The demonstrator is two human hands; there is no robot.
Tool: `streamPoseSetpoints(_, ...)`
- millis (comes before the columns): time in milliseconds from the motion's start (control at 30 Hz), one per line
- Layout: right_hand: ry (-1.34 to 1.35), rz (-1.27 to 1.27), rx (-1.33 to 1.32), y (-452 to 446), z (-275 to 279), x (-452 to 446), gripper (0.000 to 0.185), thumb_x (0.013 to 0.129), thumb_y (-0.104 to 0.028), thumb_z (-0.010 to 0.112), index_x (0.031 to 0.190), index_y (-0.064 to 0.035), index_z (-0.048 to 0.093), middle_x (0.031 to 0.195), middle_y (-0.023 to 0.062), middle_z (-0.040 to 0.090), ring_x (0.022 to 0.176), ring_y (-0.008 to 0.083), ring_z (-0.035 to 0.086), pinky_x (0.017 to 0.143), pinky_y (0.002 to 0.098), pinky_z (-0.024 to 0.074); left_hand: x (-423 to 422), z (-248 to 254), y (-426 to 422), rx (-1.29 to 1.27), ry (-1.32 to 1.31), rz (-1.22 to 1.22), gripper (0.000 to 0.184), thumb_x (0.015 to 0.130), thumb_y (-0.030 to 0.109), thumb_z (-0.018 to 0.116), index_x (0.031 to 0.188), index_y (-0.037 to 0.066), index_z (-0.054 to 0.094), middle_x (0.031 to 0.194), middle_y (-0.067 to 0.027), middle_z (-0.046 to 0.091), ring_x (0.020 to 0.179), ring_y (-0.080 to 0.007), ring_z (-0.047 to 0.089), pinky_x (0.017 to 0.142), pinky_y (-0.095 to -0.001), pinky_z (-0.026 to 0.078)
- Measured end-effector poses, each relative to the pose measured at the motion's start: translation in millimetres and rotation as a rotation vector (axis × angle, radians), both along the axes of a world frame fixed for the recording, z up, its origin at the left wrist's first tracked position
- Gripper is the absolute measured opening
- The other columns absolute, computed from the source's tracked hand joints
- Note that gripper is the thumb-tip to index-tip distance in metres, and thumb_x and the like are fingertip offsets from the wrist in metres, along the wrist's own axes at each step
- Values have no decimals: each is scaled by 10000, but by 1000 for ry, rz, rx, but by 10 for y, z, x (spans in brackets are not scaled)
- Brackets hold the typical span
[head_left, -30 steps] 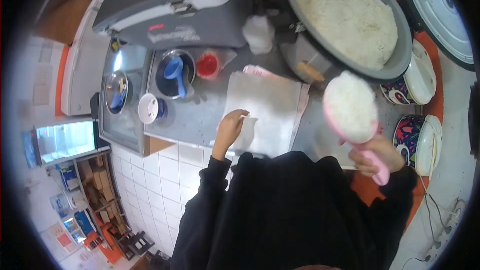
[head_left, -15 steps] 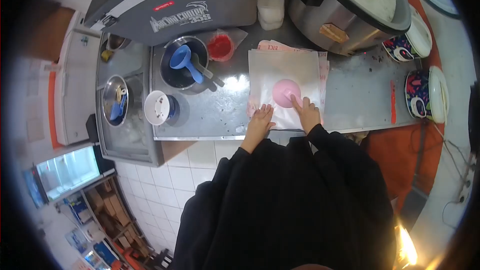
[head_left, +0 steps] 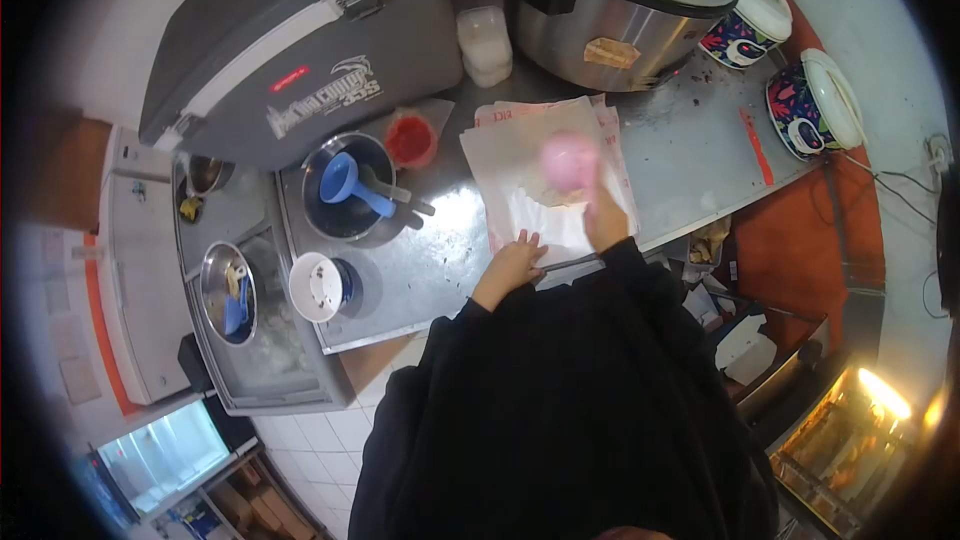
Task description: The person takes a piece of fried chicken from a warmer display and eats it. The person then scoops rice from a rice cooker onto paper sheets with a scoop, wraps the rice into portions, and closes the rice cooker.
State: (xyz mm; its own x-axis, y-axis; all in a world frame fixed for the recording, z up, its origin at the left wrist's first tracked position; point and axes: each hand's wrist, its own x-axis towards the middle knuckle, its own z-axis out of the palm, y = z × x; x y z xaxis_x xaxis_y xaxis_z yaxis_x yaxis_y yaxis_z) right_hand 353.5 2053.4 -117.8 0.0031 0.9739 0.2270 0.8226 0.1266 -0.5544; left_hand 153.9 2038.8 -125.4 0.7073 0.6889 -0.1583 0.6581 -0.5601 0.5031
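Observation:
A stack of wrapping paper [head_left: 505, 150] lies on the metal counter in front of me. My left hand [head_left: 516, 262] rests with fingers spread on its near left edge and holds nothing. My right hand [head_left: 606, 222] grips the handle of a pink scoop [head_left: 569, 160], whose rounded back faces up over the paper. White rice [head_left: 543, 188] shows partly beside and below the scoop; the rest is hidden under it. Behind the paper stands a large steel cooker [head_left: 640, 40] full of rice.
A grey cooler [head_left: 330, 70] stands back left. Nearer are a steel bowl [head_left: 345, 225] with a blue ladle, a red-filled bag [head_left: 410, 140] and a white cup [head_left: 318, 287]. Patterned pots [head_left: 815, 105] and a red strip [head_left: 757, 147] are at the right.
The scoop of rice has come from the right onto the paper, turned over. Since the last frame it has shifted, showing some rice beneath. My left hand stays on the paper's edge.

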Motion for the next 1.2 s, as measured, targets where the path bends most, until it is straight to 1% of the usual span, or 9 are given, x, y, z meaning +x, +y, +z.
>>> streamPoseSetpoints(100, 138, -311, 208, 63, 288, 298, 800, 628, 117, 354, 1345, -66, 52, 1368, 159, 188, 1182, 293, 344, 949, 327, 302, -129, -70, -58, -186, -114, 86, 285, 689, 208, 608, 936, 67, 597, 956, -149, 560, 863, -310, 535, 724, -386, 439)
streamPoseSetpoints(200, 659, -454, 77, 263, 104, 773, 783, 633, 120, 343, 1340, -39, 47, 1382, 153, 150, 1279, 228, 171, 1021, 303, 167, -164, -31, -52, -109, -244, 200, 143, 712, 162, 582, 776, 47, 638, 694, -156, 591, 682, -311, 570, 638, -388, 450)
streamPoseSetpoints(267, 238, -461, 24, 410, -183, 1165, 768, 685, -15, 514, 1326, -11, 91, 1207, 231, 398, 1109, 327, 414, 874, 364, 346, -160, -12, -90, -141, -288, 246, 139, 705, 161, 589, 777, 51, 637, 690, -143, 594, 666, -310, 572, 625, -389, 451)
streamPoseSetpoints(367, -260, -520, -14, 486, -347, 1410, 733, 656, -89, 603, 1286, -16, 235, 1055, 217, 485, 1003, 336, 465, 826, 376, 370, -132, 133, -92, -148, -261, 359, 123, 689, 166, 609, 744, 59, 633, 666, -119, 596, 632, -305, 574, 593, -386, 450)
streamPoseSetpoints(533, 207, 228, 31, 57, 40, 619, 538, 600, -221, 709, 1046, -24, 480, 1060, 173, 475, 1020, 334, 432, 868, 391, 349, -33, 268, -40, -100, -211, 518, 134, 652, 189, 650, 634, 64, 608, 617, -100, 590, 601, -286, 577, 550, -359, 445)
streamPoseSetpoints(600, 6, 496, -15, -93, 92, 334, 386, 629, -197, 669, 958, -31, 552, 967, 126, 548, 943, 293, 495, 803, 390, 375, -25, 308, -20, -153, -208, 562, 161, 625, 198, 675, 601, 63, 590, 611, -97, 591, 596, -278, 578, 541, -351, 441)
streamPoseSetpoints(733, -191, 547, -243, -91, -147, 371, 233, 591, -233, 654, 799, -131, 632, 828, 3, 583, 824, 216, 540, 728, 382, 400, -81, 347, -31, -148, -185, 579, 141, 625, 190, 676, 644, 69, 606, 626, -103, 590, 581, -276, 569, 540, -341, 430)
streamPoseSetpoints(967, 29, 572, -587, 387, 130, 413, 149, 592, -228, 688, 647, -94, 657, 647, 100, 608, 638, 243, 594, 593, 321, 457, -100, 284, 79, -264, -346, 596, 130, 646, 125, 651, 666, 18, 580, 633, -127, 589, 616, -216, 601, 574, -287, 456)
streamPoseSetpoints(1200, 88, 526, -575, 625, 385, 337, 222, 541, -211, 739, 632, -33, 643, 618, 114, 608, 580, 217, 592, 563, 291, 447, 25, 414, 68, -122, -409, 619, 254, 695, 243, 648, 743, 25, 528, 690, -139, 589, 675, -302, 586, 598, -355, 453)
